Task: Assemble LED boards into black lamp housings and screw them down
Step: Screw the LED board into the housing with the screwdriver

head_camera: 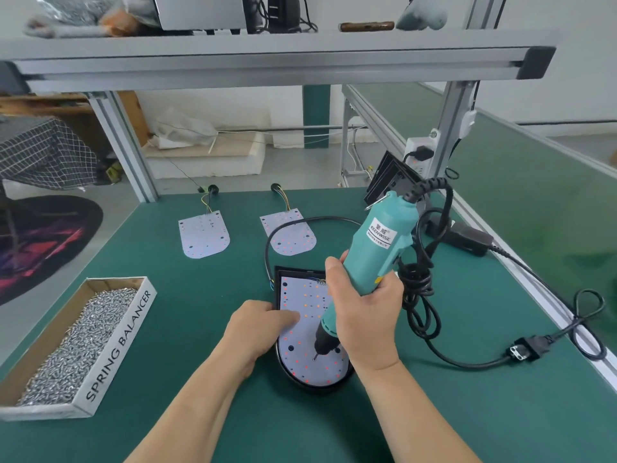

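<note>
Hundreds of small silver screws filled the cardboard box (76,342) at the far left of the green bench. Two spare LED boards (204,235) lay further back, well apart from the work, their wires trailing away from the person.

Near the front edge, the left hand (263,329) lay with its fingers fairly flat on the left side of the seated LED board (300,360), pressing it down into the black lamp housing (310,388). The right hand (364,305) was wrapped firmly round the barrel of the teal electric screwdriver (377,248). The bit touched the board low down, near the rounded end. Whether a screw sat under the bit was too small to tell.

To do this step well, the driver probably wanted bringing closer to upright, since it leaned away to the right and a tilted bit can slip off the screw head and scar the board. Steady downward pressure from the flat left hand should stop the board from turning with the screw. The looped cable (417,295) just beside the right wrist might drag, so it needed slack.

A stack of black housings (390,180) stood at the back right
</note>
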Available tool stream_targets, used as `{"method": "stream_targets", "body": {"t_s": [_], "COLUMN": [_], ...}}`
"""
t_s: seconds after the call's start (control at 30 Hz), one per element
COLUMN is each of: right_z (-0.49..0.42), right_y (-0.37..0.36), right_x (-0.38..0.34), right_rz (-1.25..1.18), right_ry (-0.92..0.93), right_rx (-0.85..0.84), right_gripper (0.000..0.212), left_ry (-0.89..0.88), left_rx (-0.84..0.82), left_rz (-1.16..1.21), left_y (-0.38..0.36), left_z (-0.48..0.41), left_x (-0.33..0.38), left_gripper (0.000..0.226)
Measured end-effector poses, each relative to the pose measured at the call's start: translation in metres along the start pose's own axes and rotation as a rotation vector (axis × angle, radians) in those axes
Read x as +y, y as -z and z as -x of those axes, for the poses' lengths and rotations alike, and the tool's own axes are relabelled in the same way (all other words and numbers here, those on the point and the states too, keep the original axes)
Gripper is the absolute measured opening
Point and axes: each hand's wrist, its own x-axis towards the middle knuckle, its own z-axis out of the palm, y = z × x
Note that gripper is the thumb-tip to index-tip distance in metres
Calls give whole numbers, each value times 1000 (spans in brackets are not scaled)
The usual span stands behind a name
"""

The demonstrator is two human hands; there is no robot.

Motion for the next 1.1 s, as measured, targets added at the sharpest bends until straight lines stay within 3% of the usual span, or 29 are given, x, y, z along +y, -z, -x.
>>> {"method": "stream_targets", "body": {"t_s": [0.1,0.23,0.43,0.5,0.57,0.67,0.8,1.1], "right_z": [-1,-14,-21,-22,-24,-26,-27,-23], "right_y": [2,4,7,8,10,7,-2,-6], "right_x": [-10,-30,-34,-35,-38,-45,-55,-61], "right_rz": [-8,-84,-122,-137,-166,-259,-361,-404], "right_ry": [34,78,43,12,-12,-63,-83,-125], "right_rx": [-21,87,197,262,310,339,324,314], "right_gripper": [37,22,19,16,16,19,26,29], "left_ry": [-9,-6,20,43,75,16,-47,-74], "left_rx": [9,8,77,100,69,-6,-87,-84], "left_rz": [0,8,22,237,684,1084,1111,1117], "left_y": [1,1,8,20,35,49,38,19], "left_z": [2,4,15,18,26,43,63,73], "left_x": [3,4,5,1,-3,-4,4,9], "left_gripper": [64,67,58,42,12,31,25,20]}}
